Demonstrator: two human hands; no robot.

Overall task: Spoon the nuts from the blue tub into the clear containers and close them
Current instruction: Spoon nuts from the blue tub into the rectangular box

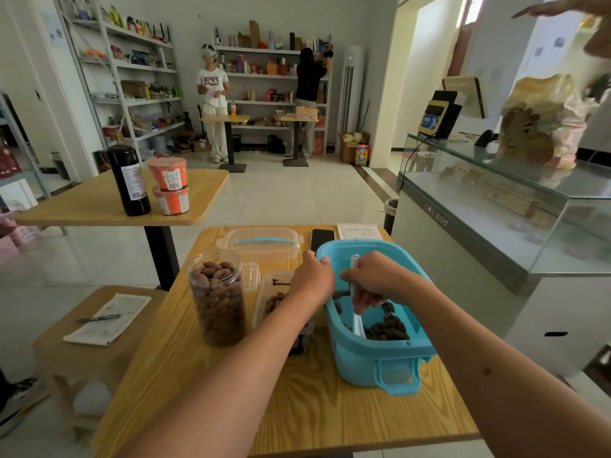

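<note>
I can read only little text from here. On the white T-shirt (212,83) of the person standing at the far shelves there is a printed word — it looks like "FILA", with a smaller line above it that is too small for me. On the front edge of the glass display counter (435,214) I see pale letters, perhaps "coc.pod", but I am not sure. The dark bottle (128,180), the orange cups (169,186), the paper sheets (358,231) and the small blue screen (430,120) carry print too — all of it unreadable.
</note>
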